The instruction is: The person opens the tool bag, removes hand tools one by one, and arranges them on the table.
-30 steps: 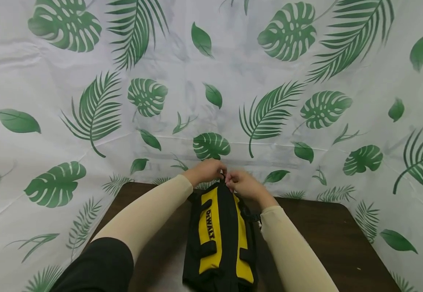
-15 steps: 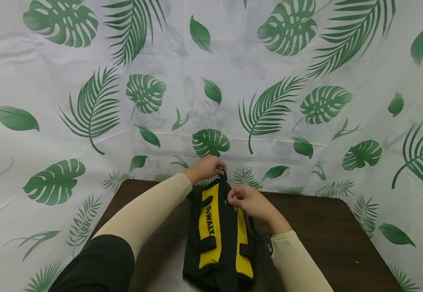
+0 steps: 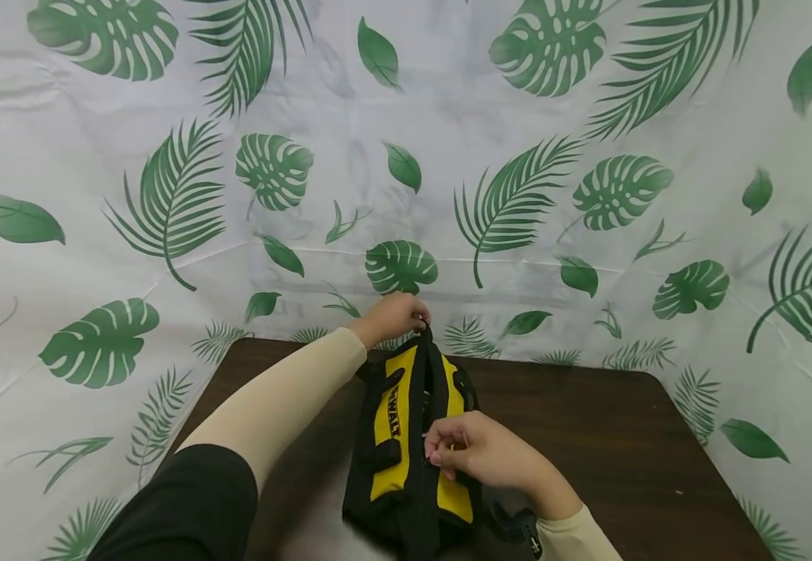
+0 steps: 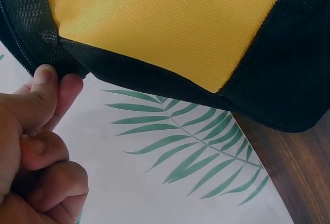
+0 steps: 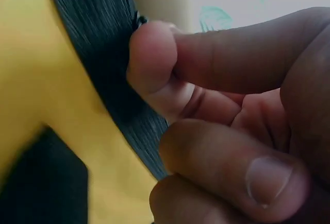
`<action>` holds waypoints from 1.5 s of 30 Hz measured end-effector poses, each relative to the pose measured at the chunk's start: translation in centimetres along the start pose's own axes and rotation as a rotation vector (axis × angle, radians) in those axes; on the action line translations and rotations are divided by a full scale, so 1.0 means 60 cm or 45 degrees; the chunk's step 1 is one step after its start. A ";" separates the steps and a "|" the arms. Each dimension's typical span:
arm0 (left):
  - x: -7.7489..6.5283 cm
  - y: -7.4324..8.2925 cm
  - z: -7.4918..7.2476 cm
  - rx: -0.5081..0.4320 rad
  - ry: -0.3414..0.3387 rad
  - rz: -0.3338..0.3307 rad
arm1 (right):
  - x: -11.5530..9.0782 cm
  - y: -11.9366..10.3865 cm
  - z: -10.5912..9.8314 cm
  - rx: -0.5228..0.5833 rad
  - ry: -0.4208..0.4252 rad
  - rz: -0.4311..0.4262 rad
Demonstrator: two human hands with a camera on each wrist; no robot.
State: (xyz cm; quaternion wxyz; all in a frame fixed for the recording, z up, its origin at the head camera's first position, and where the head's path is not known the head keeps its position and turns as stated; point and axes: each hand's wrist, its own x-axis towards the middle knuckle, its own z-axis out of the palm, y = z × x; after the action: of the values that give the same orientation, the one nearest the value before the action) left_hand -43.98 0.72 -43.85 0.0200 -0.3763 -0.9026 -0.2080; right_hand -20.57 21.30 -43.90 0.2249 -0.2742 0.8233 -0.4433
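Item one: a long black-and-yellow fabric bag (image 3: 409, 444) with black lettering (image 3: 394, 413), standing lengthwise at the middle of a dark brown wood-grain tabletop (image 3: 588, 436).

Item two: a black woven end strip (image 4: 64, 63) at the bag's far end, pinched between the thumb and forefinger of the left hand (image 3: 393, 315); its other fingers are curled. The hold probably steadies that end and keeps the closure taut against a pull from the near side.

Item three: a dark lengthwise zip opening (image 3: 428, 389), parted between the far end and the right hand (image 3: 479, 448). Thumb and forefinger of the right hand are pressed together at the seam, apparently pinching a small dark zip pull (image 5: 141, 20); the bag's lengthwise placing suits a straight run along the seam.

Item four: a white cloth printed with green leaves (image 3: 658, 257), hanging behind the tabletop.

Obscured: the zip pull lies mostly behind the fingertips, and its shape cannot be told. The bag's contents are too dark and small to identify. The lettering's first characters are partly covered by a black fabric loop (image 3: 393, 379). Both wrist views crop the bag, and the yellow panel nearest the right hand is blurred.
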 end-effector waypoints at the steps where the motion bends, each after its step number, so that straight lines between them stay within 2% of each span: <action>1: 0.000 0.000 0.000 0.001 0.002 -0.003 | -0.008 -0.001 0.006 0.027 -0.019 -0.008; 7: 0.000 0.001 0.000 -0.019 0.009 -0.026 | -0.048 -0.020 0.049 0.156 -0.167 -0.041; 10: -0.002 0.003 -0.002 -0.008 0.006 -0.055 | -0.062 -0.029 0.072 0.151 -0.260 -0.057; 14: -0.003 0.008 -0.004 0.020 -0.002 -0.081 | -0.078 -0.038 0.091 0.005 -0.340 -0.088; 18: -0.002 0.010 -0.004 0.027 0.004 -0.081 | -0.087 -0.044 0.094 -0.141 -0.316 -0.120; 24: -0.015 0.016 -0.003 0.008 -0.007 -0.127 | -0.087 -0.049 0.087 -0.191 -0.336 -0.157; 28: -0.041 0.031 -0.004 0.004 -0.023 -0.147 | -0.081 -0.052 0.078 -0.256 -0.269 -0.206; 31: -0.069 0.048 -0.004 -0.004 -0.032 -0.115 | -0.080 -0.050 0.068 -0.266 -0.158 -0.110; 34: -0.105 0.074 -0.004 -0.104 -0.093 -0.117 | -0.078 -0.044 0.055 -0.263 -0.052 0.007; 36: -0.131 0.091 -0.003 -0.181 -0.138 -0.144 | -0.075 -0.041 0.046 -0.277 -0.003 0.042; 40: -0.181 0.120 -0.006 -0.310 -0.209 -0.203 | -0.068 -0.039 0.025 -0.312 0.071 0.023; 45: -0.232 0.142 -0.006 -0.388 -0.233 -0.279 | -0.061 -0.040 0.005 -0.375 0.152 0.024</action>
State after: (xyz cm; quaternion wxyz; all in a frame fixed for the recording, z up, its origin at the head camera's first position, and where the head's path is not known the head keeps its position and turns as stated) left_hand -28.21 -3.40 -43.11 -0.1421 -0.2919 -0.8943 -0.3079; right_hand -17.05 22.38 -41.57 0.1372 -0.2695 0.8938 -0.3311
